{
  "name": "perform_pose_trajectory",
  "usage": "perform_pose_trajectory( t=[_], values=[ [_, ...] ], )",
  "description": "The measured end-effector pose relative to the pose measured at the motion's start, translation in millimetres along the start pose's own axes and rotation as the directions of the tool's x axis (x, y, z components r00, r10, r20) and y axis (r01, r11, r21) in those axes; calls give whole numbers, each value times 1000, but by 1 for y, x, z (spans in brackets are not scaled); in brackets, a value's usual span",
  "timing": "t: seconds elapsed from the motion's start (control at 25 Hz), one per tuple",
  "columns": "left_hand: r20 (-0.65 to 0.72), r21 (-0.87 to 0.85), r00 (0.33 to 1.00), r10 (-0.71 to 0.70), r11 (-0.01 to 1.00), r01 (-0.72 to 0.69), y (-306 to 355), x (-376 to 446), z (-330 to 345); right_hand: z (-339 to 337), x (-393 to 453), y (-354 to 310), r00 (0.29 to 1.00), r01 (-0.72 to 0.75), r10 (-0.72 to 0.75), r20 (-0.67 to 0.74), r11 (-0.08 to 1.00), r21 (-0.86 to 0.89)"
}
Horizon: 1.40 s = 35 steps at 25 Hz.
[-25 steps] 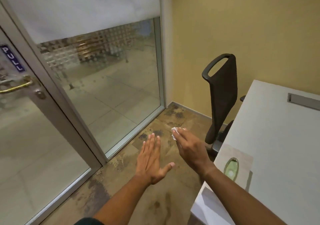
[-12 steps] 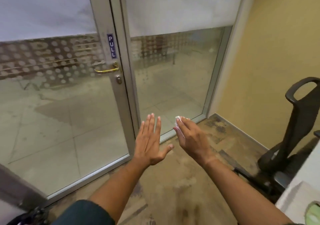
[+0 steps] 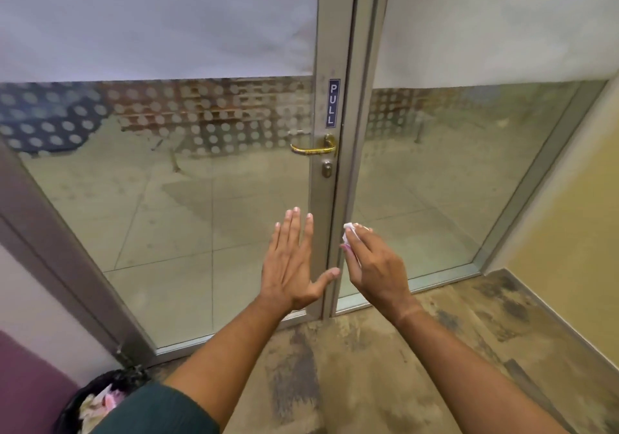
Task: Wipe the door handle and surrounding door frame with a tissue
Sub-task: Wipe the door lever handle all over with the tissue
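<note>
A brass lever door handle (image 3: 313, 147) sits on the grey metal door frame (image 3: 330, 48), under a blue PULL sign (image 3: 332, 103) and above a round lock (image 3: 327, 169). My right hand (image 3: 375, 268) is held out below the handle, shut on a small crumpled white tissue (image 3: 347, 232) that shows at its fingertips. My left hand (image 3: 294, 263) is beside it, flat and open with fingers spread, holding nothing. Both hands hang in the air short of the door, well below the handle.
Glass panels with frosted dots (image 3: 174, 172) flank the frame. A black bin (image 3: 97, 403) with rubbish stands at the lower left beside a purple seat (image 3: 30, 386). A yellow wall (image 3: 576, 219) closes off the right. The floor (image 3: 368, 366) is worn and stained.
The view has swung left, bringing the door handle and frame to the middle and dropping the chair and table out of sight. Both hands keep the same pose.
</note>
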<state>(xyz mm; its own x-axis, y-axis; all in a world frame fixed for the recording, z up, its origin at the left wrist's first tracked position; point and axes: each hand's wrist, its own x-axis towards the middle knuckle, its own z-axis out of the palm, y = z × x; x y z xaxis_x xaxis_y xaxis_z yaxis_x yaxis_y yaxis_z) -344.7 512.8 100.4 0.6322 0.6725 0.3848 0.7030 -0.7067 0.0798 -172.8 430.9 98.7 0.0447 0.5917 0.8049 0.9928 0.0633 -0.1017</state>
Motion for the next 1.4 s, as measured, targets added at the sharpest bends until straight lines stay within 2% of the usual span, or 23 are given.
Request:
perform_pose_trajectory(
  t=[0.28,0.48,0.64,1.0,1.24,1.4],
  values=[
    [-48,82,995,-90,992,93,-59,79,20,92,75,29,997,81,-81,-8,994,71],
    [-79,94,986,-148,983,155,-87,138,26,136,132,54,995,88,-94,39,985,151],
    [-101,101,982,-158,981,168,-111,178,30,164,168,62,997,64,-68,21,983,171],
    [-192,132,981,-17,990,43,-176,256,35,212,221,65,997,18,-27,73,991,133],
    [-304,171,946,112,983,-61,-195,300,35,236,237,57,995,20,-25,92,998,57],
    [-372,257,916,150,965,-53,-198,317,42,248,238,55,994,19,-21,106,1000,24]
  ],
)
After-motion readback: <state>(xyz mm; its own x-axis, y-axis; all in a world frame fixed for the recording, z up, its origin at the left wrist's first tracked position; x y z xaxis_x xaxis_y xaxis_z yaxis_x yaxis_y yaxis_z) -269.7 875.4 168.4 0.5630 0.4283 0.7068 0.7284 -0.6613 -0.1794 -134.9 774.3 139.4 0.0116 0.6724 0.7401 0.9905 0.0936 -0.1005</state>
